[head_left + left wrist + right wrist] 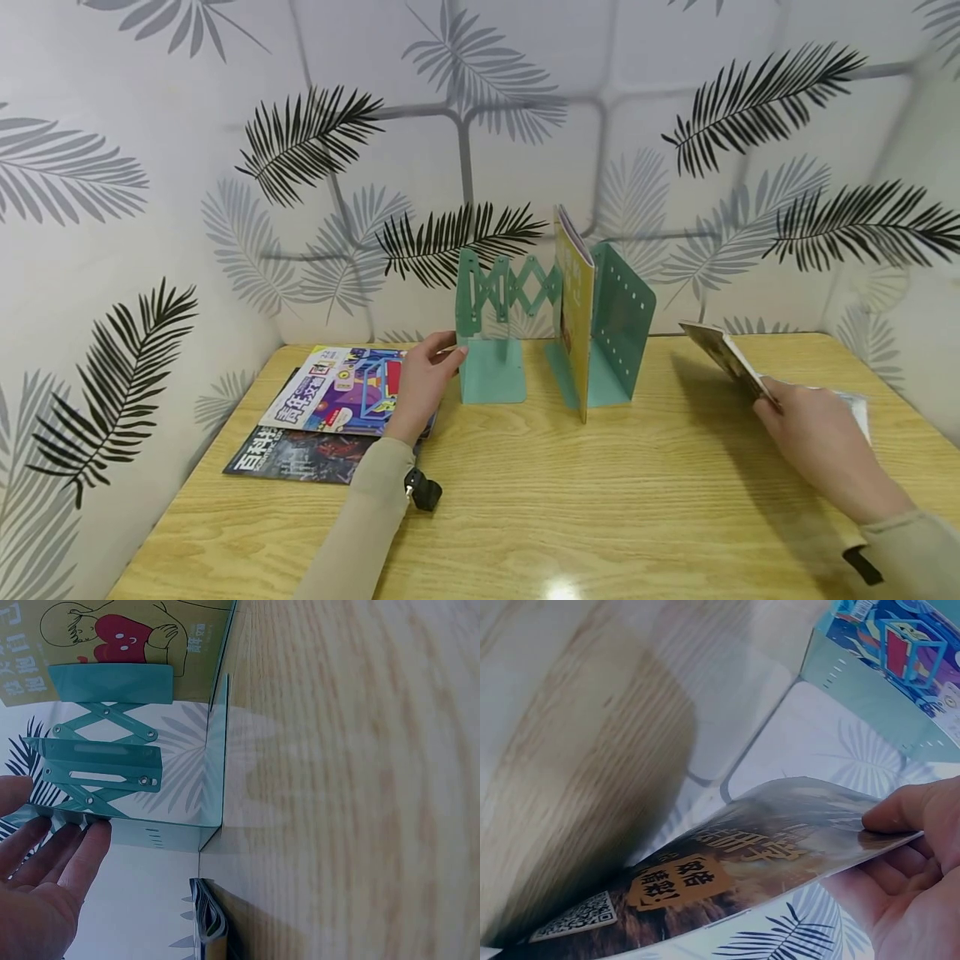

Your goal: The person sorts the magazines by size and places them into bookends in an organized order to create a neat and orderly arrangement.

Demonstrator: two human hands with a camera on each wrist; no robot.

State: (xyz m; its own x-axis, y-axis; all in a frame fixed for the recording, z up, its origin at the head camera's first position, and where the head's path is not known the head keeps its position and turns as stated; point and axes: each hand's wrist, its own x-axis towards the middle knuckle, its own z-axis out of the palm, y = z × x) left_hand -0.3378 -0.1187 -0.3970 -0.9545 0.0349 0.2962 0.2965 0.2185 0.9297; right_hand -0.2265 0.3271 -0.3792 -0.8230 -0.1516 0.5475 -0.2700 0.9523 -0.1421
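My left hand [429,375] is at the left end of a green expandable metal bookend [491,371], thumb and fingers on either side of its upright end plate [142,831]. Between the bookend's lattice arms and its perforated right plate [626,312] stands a yellow-covered book [576,308], upright. On the right, my right hand [821,442] grips a thin magazine [723,354] by its edge, tilted over the table. In the right wrist view, the thumb presses on the brown cover of that magazine [727,862], which shows gold characters and a QR code.
Left of the bookend, a purple magazine [337,396] lies overlapping a dark magazine [300,454]. Another flat, shiny item [857,407] lies partly hidden behind my right hand. The wooden table [540,500] meets a leaf-patterned wall [525,167] at the back.
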